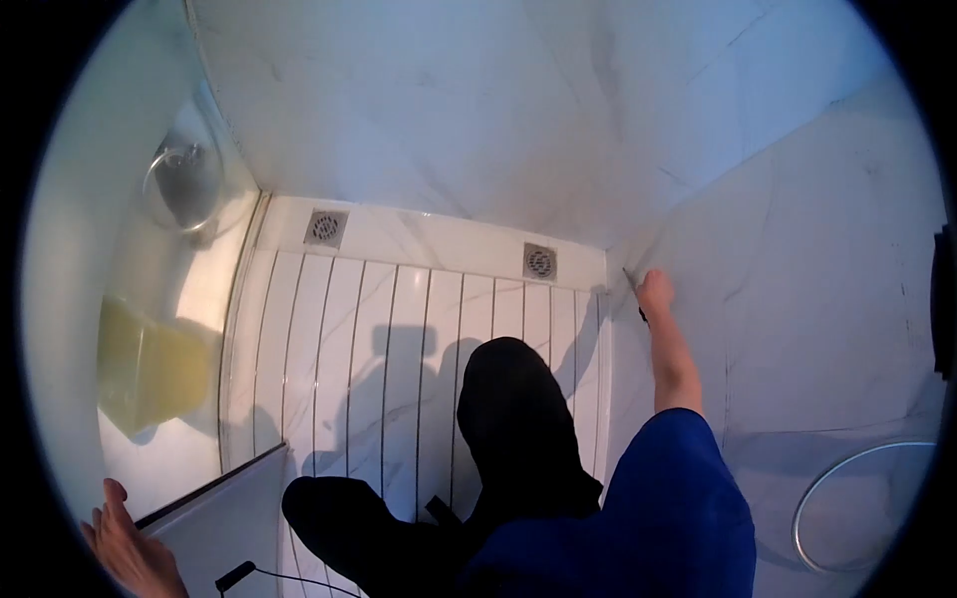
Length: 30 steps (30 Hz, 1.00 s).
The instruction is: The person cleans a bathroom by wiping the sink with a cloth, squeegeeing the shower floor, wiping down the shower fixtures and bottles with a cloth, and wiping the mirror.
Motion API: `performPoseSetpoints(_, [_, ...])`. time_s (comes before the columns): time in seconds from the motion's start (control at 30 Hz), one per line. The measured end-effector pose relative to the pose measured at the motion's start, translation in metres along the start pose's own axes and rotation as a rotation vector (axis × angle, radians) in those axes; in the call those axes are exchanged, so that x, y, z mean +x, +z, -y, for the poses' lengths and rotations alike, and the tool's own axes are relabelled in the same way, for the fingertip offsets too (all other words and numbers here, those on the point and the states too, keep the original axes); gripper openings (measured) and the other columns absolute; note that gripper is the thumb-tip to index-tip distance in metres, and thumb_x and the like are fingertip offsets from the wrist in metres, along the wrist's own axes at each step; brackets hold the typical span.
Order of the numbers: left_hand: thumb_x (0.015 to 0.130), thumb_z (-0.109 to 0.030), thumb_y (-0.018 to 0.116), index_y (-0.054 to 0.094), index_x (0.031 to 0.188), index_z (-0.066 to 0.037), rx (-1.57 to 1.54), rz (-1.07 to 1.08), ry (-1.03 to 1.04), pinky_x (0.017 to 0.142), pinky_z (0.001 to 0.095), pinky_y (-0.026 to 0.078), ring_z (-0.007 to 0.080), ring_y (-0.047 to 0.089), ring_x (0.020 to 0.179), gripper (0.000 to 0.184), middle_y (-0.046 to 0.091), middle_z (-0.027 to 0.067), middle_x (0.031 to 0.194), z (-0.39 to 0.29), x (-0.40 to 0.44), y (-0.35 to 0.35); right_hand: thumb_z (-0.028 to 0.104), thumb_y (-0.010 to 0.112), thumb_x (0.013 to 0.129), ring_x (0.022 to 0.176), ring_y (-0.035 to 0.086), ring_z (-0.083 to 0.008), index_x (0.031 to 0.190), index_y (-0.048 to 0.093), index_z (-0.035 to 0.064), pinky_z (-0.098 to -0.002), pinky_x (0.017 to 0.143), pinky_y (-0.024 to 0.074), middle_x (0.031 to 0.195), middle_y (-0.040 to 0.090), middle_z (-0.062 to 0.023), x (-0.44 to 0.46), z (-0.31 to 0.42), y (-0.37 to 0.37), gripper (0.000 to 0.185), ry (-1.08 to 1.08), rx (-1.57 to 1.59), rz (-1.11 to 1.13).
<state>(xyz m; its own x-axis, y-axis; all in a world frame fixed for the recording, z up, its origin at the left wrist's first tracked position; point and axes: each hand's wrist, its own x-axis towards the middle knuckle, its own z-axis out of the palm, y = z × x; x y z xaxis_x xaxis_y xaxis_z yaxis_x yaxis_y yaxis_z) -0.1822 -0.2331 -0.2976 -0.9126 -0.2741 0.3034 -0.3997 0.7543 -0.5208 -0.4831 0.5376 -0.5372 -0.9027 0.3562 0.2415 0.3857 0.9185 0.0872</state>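
At the lower left, my left hand rests by the edge of a panel, its fingers apart and nothing in them. My right hand is at the foot of the right marbled wall, close to the floor corner. Its fingers are closed round a thin dark tool, whose tip points up and left toward the corner. The tool's dark handle end shows below the hand. Grooved white floor lies between the hands.
Two square drains, one on the left and one on the right, sit along the back wall. Behind glass at left are a yellow container and a hose. Another hose curves at lower right. A black cord handle hangs below.
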Motion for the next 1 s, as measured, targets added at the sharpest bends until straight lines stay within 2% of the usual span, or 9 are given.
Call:
performPoseSetpoints(0.2, [0.057,0.023,0.044,0.040,0.130,-0.006,-0.073,0.007,0.098,0.105,0.0505,0.028,0.0314,0.055,0.094,0.078,0.057,0.0131,0.094,0.027,-0.017,0.041,0.029,0.065,0.077,0.090,0.057,-0.0336,0.089,0.057,0.0043,-0.0447,0.077,0.0450,0.088,0.060,-0.0163,0.051,-0.018,-0.182,0.028,0.068,-0.119,-0.072])
performPoseSetpoints(0.33, [0.056,0.021,0.047,0.043,0.126,-0.002,-0.171,-0.243,0.180,0.105,0.0516,0.027,0.0365,0.054,0.095,0.073,0.056,0.0196,0.088,0.009,-0.023,0.031,0.032,0.063,0.079,0.079,0.058,-0.0328,0.084,0.053,0.0045,-0.0446,0.070,0.0421,0.078,0.059,-0.0141,0.031,-0.053,-0.327,0.030,0.069,-0.044,-0.590])
performPoseSetpoints(0.4, [0.056,0.021,0.049,0.048,0.120,0.000,-0.160,0.327,-0.061,0.103,0.0513,0.029,0.0382,0.055,0.093,0.067,0.055,0.0201,0.084,-0.010,-0.001,-0.026,0.031,0.062,0.080,0.071,0.057,-0.0297,0.079,0.049,0.0044,-0.0434,0.063,0.0407,0.073,0.057,-0.0124,0.023,-0.052,-0.376,0.030,0.089,-0.149,-0.776])
performPoseSetpoints(0.53, [0.066,0.013,0.047,0.051,0.109,0.004,-0.232,-0.031,-0.013,0.098,0.0510,0.033,0.0367,0.056,0.087,0.045,0.055,0.0194,0.080,-0.018,-0.017,-0.036,0.023,0.063,0.083,0.070,0.055,-0.0258,0.093,0.054,0.0049,-0.0403,0.062,0.0438,0.077,0.056,-0.0105,0.018,-0.016,-0.383,0.022,-0.248,-0.187,-0.989])
performPoseSetpoints(0.57, [0.067,0.010,0.045,0.053,0.107,0.003,-0.192,-0.140,0.015,0.100,0.0509,0.031,0.0358,0.055,0.087,0.041,0.055,0.0195,0.079,-0.021,-0.018,-0.044,0.018,0.065,0.081,0.064,0.054,-0.0248,0.094,0.054,0.0041,-0.0361,0.056,0.0436,0.078,0.055,-0.0103,0.009,0.008,-0.385,0.022,-0.213,0.018,-0.832])
performPoseSetpoints(0.6, [0.065,0.011,0.045,0.054,0.106,0.000,-0.256,0.293,-0.163,0.102,0.0501,0.027,0.0350,0.053,0.095,0.043,0.055,0.0187,0.085,-0.031,0.001,-0.086,0.013,0.066,0.080,0.061,0.052,-0.0236,0.092,0.053,0.0028,-0.0338,0.052,0.0413,0.074,0.052,-0.0100,0.010,0.023,-0.368,0.021,-0.181,-0.019,-0.822])
performPoseSetpoints(0.67, [0.063,0.009,0.047,0.054,0.104,-0.001,-0.218,0.044,-0.107,0.102,0.0494,0.026,0.0335,0.051,0.098,0.043,0.054,0.0177,0.086,-0.029,-0.017,-0.071,0.010,0.066,0.076,0.061,0.051,-0.0274,0.084,0.048,0.0028,-0.0386,0.054,0.0403,0.069,0.052,-0.0110,-0.030,0.068,-0.341,0.021,-0.309,0.099,-0.675])
performPoseSetpoints(0.93, [0.062,-0.005,0.055,0.054,0.097,-0.001,-0.302,0.276,0.068,0.078,0.0412,0.033,0.0278,0.048,0.081,0.035,0.049,0.0117,0.076,-0.006,-0.001,-0.114,0.014,0.072,0.066,0.070,0.054,-0.0375,0.083,0.049,0.0028,-0.0465,0.059,0.0386,0.081,0.052,-0.0169,-0.120,0.166,-0.246,0.031,-0.532,0.347,0.091])
performPoseSetpoints(1.0, [0.063,-0.009,0.056,0.054,0.091,-0.004,-0.314,-0.025,0.143,0.073,0.0384,0.034,0.0246,0.051,0.077,0.028,0.051,0.0084,0.072,-0.008,-0.011,-0.100,0.024,0.073,0.066,0.069,0.056,-0.0353,0.083,0.053,0.0049,-0.0460,0.059,0.0413,0.077,0.055,-0.0151,-0.144,0.179,-0.220,0.033,-0.629,0.443,0.017])
